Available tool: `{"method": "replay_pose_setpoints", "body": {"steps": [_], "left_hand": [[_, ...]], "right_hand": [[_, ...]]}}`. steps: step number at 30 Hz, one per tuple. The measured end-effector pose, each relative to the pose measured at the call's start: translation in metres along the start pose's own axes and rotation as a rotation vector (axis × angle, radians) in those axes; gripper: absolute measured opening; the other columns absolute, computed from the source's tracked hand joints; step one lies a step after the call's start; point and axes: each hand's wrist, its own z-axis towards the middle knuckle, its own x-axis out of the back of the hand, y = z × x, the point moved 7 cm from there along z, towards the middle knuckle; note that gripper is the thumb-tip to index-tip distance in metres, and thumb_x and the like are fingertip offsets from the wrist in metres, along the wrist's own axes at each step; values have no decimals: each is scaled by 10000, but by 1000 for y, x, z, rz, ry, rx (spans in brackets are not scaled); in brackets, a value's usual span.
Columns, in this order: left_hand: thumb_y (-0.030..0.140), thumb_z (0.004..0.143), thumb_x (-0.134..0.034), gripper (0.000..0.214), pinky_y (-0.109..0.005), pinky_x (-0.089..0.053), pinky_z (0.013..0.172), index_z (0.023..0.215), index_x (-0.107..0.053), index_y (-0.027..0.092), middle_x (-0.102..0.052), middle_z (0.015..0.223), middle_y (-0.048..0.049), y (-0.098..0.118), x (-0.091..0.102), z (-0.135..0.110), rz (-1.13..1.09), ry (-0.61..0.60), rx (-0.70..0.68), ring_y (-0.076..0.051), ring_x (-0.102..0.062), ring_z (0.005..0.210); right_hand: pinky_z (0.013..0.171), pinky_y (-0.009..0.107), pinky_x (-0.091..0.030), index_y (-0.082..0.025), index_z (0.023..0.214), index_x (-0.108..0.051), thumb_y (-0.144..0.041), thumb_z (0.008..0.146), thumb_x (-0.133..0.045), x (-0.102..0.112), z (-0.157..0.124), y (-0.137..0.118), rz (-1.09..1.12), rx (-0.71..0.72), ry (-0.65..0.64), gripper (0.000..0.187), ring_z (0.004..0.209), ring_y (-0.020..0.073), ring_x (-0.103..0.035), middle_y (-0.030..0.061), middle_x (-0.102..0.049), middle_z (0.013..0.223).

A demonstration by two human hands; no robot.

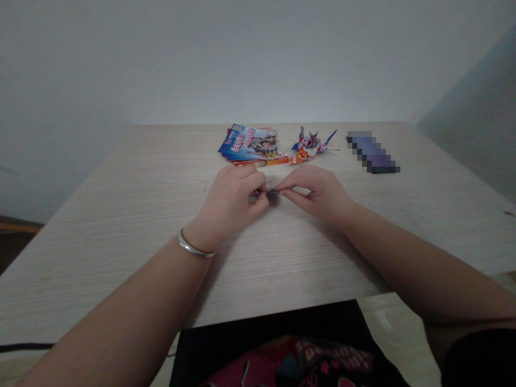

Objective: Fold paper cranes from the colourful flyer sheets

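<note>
My left hand and my right hand meet at the middle of the pale wooden table. Both pinch a small folded piece of printed paper between thumb and fingertips, and only a sliver of it shows between them. A silver bangle circles my left wrist. Just beyond my hands lies a stack of colourful printed sheets, and to its right are folded paper cranes made of the same paper.
A dark rectangular object, blurred out, lies at the far right of the table. A plain white wall rises behind the table. The table's near edge runs just above my lap, which shows dark and pink printed fabric.
</note>
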Motion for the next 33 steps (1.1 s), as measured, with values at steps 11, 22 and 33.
{"method": "replay_pose_setpoints", "body": {"steps": [11, 22, 33], "left_hand": [[169, 812, -586, 134, -308, -377, 628, 683, -614, 195, -680, 693, -27, -14, -8, -2, -22, -78, 116, -177, -578, 640], [215, 793, -564, 100, -291, -389, 663, 720, -630, 193, -701, 752, -41, -38, -8, -4, 77, -251, 219, -177, -605, 681], [290, 771, -522, 155, -315, -367, 644, 760, -659, 218, -717, 806, -52, -73, 1, -17, 295, -423, 370, -227, -646, 736]], "right_hand": [[761, 293, -533, -215, 860, -805, -317, 916, -671, 8, -4, 28, 185, -110, -57, 177, 790, 167, -715, 36, -809, 860], [701, 295, -563, -221, 792, -790, -413, 867, -747, 26, -7, 56, 306, -162, -35, 210, 735, 159, -708, 32, -789, 790], [668, 315, -541, -205, 774, -776, -495, 810, -798, 37, -18, 92, 399, -307, 37, 292, 710, 157, -671, 38, -744, 771]]}}
